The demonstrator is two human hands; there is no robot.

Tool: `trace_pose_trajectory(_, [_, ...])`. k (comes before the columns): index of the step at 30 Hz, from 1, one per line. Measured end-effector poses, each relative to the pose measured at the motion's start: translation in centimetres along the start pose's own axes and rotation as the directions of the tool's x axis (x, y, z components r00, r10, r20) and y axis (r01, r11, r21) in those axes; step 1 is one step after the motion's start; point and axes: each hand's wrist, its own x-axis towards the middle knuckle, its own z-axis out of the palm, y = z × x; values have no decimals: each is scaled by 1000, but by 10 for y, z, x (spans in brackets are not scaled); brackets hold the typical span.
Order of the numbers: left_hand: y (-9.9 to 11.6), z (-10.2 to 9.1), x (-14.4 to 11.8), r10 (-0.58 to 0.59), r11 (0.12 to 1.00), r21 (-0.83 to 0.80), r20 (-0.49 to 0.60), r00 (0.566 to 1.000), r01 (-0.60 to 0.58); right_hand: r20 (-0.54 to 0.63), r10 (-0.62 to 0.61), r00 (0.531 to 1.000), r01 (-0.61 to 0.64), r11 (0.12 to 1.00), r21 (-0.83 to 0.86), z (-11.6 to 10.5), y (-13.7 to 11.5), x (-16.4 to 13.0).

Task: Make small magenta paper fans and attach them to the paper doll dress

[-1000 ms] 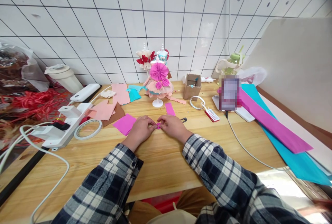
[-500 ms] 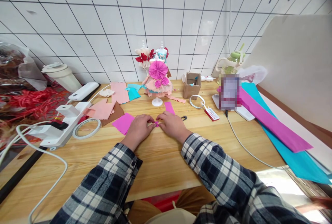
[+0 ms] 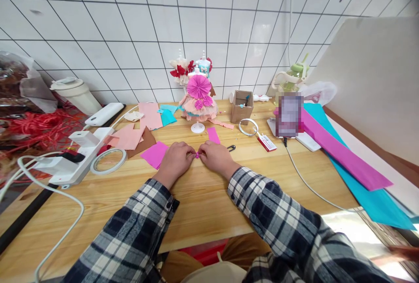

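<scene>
A small piece of magenta paper [image 3: 197, 155] is pinched between my two hands at the middle of the table. My left hand [image 3: 176, 160] has its fingertips closed on one side of it. From the other side, my right hand [image 3: 216, 157] grips it with closed fingertips. The fingers hide most of the piece. A magenta paper sheet [image 3: 154, 155] lies by my left hand, and a magenta strip [image 3: 213, 135] lies just beyond my right. Farther back stands a miniature dress form [image 3: 197, 110] wearing a pink paper dress with pleated magenta rosettes.
Tape rolls [image 3: 108, 161] and a power strip [image 3: 80, 160] lie left, with pink paper [image 3: 150, 115] behind. A small cardboard box [image 3: 242, 107], a white ring [image 3: 248, 127] with a tag, a phone [image 3: 290, 115] and long teal paper [image 3: 376, 208] are on the right.
Both hands stay almost in place with the magenta piece between them. The fingers have shifted slightly around it, and the whole view has moved a little.
</scene>
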Motion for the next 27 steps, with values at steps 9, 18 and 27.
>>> trace_pose_trajectory(9, [2,-4,1,115,992,51,7,993,-115,55,-127,990,134,979,-154,-8,3,2])
trace_pose_trajectory(18, [7,-4,0,217,976,20,31,976,-217,16,-185,983,186,979,-80,-21,18,-8])
trace_pose_trajectory(27, [5,-1,-1,184,982,-42,5,983,-184,12,-83,996,83,996,14,-13,12,-8])
